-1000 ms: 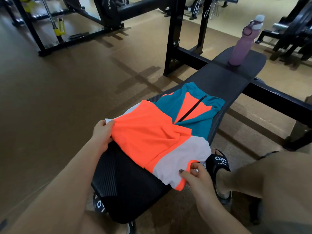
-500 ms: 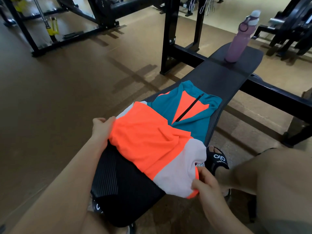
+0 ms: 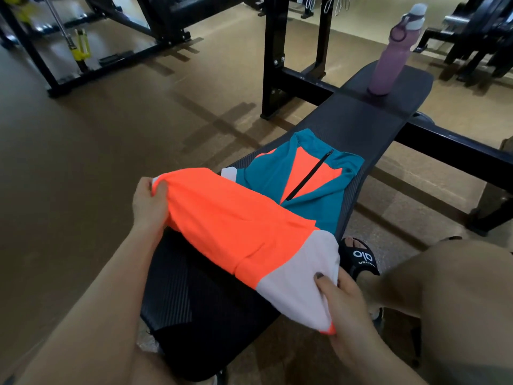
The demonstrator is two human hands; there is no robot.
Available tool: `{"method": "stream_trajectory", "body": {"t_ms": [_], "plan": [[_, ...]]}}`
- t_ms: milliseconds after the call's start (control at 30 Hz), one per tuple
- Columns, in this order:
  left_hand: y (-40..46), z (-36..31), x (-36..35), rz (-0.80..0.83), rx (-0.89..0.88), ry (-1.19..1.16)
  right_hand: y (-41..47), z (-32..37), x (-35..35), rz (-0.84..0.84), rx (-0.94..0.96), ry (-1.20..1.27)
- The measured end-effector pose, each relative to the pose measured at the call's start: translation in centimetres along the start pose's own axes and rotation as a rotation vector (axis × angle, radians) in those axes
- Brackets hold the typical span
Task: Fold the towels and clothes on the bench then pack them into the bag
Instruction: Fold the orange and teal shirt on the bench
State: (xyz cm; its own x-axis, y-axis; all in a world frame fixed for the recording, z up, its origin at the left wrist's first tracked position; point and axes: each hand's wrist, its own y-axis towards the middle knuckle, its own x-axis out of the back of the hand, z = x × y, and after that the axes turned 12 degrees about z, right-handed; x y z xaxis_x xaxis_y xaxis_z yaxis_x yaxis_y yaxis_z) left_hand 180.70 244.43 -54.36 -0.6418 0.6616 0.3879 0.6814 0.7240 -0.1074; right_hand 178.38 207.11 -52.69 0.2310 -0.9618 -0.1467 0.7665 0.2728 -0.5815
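Across the middle of the frame, one jacket [image 3: 249, 218] in orange, teal and white lies on the black padded bench [image 3: 361, 126], its near hem lifted off the pad by two hands. At centre left, the left hand [image 3: 148, 202] has its fingers curled over the orange corner of the hem and its thumb tucked against the cloth, so the fabric is pinched and bunched in a closed grip; its forearm runs down to the lower left corner. At lower right, the right hand [image 3: 344, 307] grips the white corner of the hem, with its thumb on top of the cloth, a dark-painted nail showing, and its fingers wrapped beneath; its forearm leaves at the bottom right edge. Between the two hands the hem is stretched into a raised band. The teal collar end with its one black zip lies flat on the pad, toward the upper right.

One pale purple water bottle [image 3: 394, 51] stands upright on the far end of the bench at upper right, well apart from the jacket. One black slide sandal [image 3: 359, 258] with white lettering sits on the floor just right of the bench, beside the white corner of the jacket. Black gym frames stand along the top of the frame, and a yellow fitting [image 3: 79, 45] shows at upper left.
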Motion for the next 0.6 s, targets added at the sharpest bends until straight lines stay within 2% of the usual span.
{"method": "stream_trajectory", "body": {"t_ms": [100, 200, 367, 500, 600], "plan": [[0.6, 0.2, 0.2, -0.011, 0.034, -0.067, -0.8, -0.3, 1.9, -0.034, 0.047, -0.201], [0.7, 0.8, -0.3, 0.047, 0.034, 0.02, -0.6, -0.9, 3.2, 0.001, 0.051, -0.356], [0.7, 2.3, 0.9, 0.091, -0.044, 0.442, 0.9, -1.9, 4.0, 0.046, -0.052, -0.386], [0.3, 3.0, 2.0, 0.074, -0.05, 0.592, 1.5, -2.7, 5.4, 0.013, -0.169, -0.377], [0.2, 3.0, 2.1, 0.125, 0.04, 0.572, 1.6, -2.0, 5.5, -0.056, -0.162, -0.453]]}}
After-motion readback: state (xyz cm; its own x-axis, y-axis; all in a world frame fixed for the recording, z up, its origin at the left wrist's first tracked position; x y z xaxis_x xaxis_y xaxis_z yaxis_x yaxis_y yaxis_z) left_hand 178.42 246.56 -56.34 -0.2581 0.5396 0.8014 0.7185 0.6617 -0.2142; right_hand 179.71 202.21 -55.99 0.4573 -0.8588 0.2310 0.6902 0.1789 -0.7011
